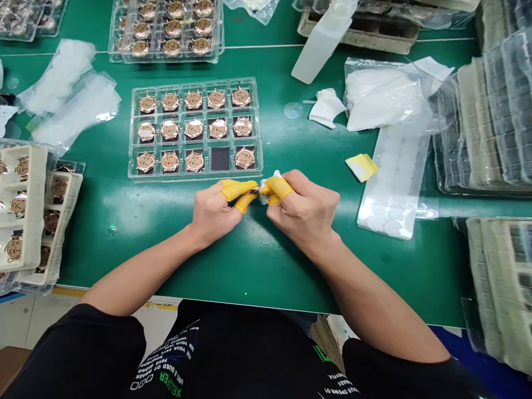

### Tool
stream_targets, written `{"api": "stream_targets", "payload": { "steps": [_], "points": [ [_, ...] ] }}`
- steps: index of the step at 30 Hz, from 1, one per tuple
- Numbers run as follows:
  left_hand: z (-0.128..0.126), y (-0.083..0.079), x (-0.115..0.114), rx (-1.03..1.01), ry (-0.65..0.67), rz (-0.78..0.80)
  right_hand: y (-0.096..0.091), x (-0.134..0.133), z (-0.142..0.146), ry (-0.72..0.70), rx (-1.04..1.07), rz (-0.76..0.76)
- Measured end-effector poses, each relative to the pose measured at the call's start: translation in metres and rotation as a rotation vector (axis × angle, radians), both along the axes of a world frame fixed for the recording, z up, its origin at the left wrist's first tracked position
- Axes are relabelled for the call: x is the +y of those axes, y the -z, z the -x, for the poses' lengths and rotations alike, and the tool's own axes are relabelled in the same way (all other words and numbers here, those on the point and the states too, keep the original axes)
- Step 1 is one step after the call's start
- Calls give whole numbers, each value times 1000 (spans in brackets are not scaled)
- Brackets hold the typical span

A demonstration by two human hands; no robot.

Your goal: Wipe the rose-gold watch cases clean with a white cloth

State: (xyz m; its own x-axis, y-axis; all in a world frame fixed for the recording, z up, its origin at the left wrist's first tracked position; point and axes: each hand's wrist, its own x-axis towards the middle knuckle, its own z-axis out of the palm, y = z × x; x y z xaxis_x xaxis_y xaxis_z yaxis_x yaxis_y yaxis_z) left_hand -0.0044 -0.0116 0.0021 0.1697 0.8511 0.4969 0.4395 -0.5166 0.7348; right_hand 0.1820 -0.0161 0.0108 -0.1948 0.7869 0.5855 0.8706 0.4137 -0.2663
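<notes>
My left hand (216, 208) and my right hand (301, 208) meet over the green table, just in front of a clear tray (194, 173). Yellow finger cots cover the fingertips of both. Together they pinch a small rose-gold watch case (255, 190), mostly hidden between the fingers. My right hand also holds a bit of white cloth (270, 178) against it. The tray holds rows of rose-gold watch cases (193, 129); one cell (220, 158) in the front row is empty.
A second filled clear tray (166, 27) lies behind. White trays of cases (25, 210) stack at the left. Plastic bags (70, 94), a yellow pad (362, 166), a sheet of round stickers (394, 183) and grey tray stacks (490, 111) lie around.
</notes>
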Motion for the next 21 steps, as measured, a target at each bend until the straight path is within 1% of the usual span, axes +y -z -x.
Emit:
{"api": "stream_targets", "payload": {
  "steps": [2, 3, 5, 7, 8, 9, 11, 13, 14, 16, 19, 21],
  "points": [
    [3, 3, -1, 39, 1, -6, -4, 0, 3, -8, 122, 103],
    [4, 4, -1, 59, 5, 7, -5, 1, 4, -37, 231, 197],
    [6, 5, 1, 69, 14, 48, -7, 3, 3, -147, 456, 432],
    [5, 5, 4, -18, 11, 129, -7, 5, -1, -266, 611, 640],
    [3, 4, 7, -104, 6, 198, -6, 6, -3, -288, 670, 674],
    [1, 4, 9, -210, 4, 278, -5, 7, -5, -269, 714, 640],
    [-3, 4, 14, -421, 12, 429, -3, 7, -8, -152, 742, 431],
    [-7, 4, 17, -543, 49, 514, -1, 6, -7, -55, 633, 187],
    [-8, 4, 17, -564, 72, 527, 1, 5, -5, -49, 549, 102],
    [-7, 4, 15, -531, 106, 518, 3, 2, -1, -103, 410, 13],
    [-1, 1, 10, -325, 100, 420, 7, 0, 4, -203, 272, -47],
    [2, -3, 8, -198, 74, 346, 10, 1, 5, -212, 223, -72]
  ]
}}
